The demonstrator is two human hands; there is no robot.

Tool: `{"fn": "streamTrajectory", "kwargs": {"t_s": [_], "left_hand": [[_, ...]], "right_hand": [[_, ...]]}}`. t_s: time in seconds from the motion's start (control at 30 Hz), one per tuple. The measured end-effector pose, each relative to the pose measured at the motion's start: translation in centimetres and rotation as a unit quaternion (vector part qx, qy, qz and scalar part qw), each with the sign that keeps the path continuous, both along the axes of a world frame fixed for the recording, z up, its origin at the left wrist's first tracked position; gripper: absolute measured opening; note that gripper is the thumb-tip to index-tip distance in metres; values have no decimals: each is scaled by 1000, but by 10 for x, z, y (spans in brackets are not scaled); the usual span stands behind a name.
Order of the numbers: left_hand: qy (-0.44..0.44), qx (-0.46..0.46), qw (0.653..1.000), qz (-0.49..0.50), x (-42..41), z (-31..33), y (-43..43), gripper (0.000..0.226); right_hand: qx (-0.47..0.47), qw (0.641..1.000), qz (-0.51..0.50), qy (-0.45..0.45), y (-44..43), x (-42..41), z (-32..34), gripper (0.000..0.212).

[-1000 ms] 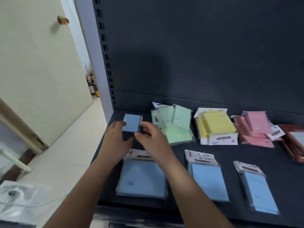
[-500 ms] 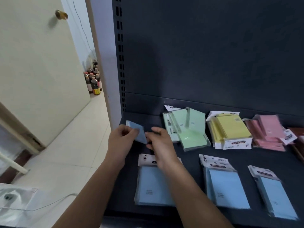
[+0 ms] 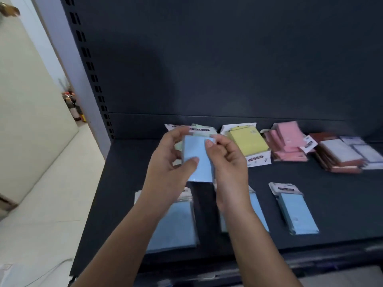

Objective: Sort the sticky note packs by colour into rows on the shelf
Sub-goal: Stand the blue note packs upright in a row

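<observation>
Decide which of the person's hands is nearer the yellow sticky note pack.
Right. The right hand is just left of the yellow pack, nearly at its edge; the left hand is farther left, beyond the blue pack both hands hold.

Cream door [image 3: 31, 121] w/ brass knob [image 3: 9, 10], pale floor [image 3: 51, 204], bottles [image 3: 72, 106] beyond.

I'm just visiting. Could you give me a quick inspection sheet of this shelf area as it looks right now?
Surface: dark shelf.
Job's things: blue pack held above it; front-row packs, three, blue; green packs, yellow packs and pink packs behind.
Clutter: brown-edged packs far right.
Grips: left hand and right hand both hold the blue pack.
Cables: thin pale line on floor, possibly a wire.
Surroundings: cream door, bottles on floor.
</observation>
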State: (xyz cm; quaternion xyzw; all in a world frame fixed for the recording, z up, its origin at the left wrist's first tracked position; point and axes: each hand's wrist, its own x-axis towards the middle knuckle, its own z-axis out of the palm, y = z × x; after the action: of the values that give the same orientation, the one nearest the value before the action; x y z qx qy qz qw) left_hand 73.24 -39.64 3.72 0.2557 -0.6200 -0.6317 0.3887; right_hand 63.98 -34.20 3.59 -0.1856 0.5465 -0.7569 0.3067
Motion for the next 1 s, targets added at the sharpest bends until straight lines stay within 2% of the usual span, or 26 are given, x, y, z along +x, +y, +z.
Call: {"fn": "streamTrajectory", "kwargs": {"t_s": [0.1,0.2,0.27,0.37,0.5,0.63,0.73,0.77,0.87,1.0], "left_hand": [[-47,-50,997,-39,-35,-4,25,55],[-66,-137,984,-88,-76,-12,58,51],[-108,-178,972,-109,-101,-22,81,55],[-178,-212,950,-143,-132,-37,114,60],[-286,-317,893,-142,-152,-60,136,59],[-377,-409,823,-117,-157,-75,143,60],[-395,-406,812,-142,-157,-77,143,85],[-396,-405,812,-139,-155,-75,141,85],[-373,-434,816,-75,-142,-63,125,57],[-384,-471,794,-18,-106,-49,86,50]], "right_hand": [[22,995,-30,93,39,-36,0,22],[60,981,-82,168,83,-73,-4,23],[117,957,-124,235,111,-97,-11,24],[232,901,-146,337,149,-127,-27,20],[304,836,-153,430,175,-145,-54,17],[361,804,-135,453,179,-150,-78,20],[375,808,-129,436,177,-150,-80,21],[374,807,-129,439,176,-150,-78,22],[345,788,-131,492,163,-142,-66,23],[273,777,-26,566,122,-112,-45,25]]}}
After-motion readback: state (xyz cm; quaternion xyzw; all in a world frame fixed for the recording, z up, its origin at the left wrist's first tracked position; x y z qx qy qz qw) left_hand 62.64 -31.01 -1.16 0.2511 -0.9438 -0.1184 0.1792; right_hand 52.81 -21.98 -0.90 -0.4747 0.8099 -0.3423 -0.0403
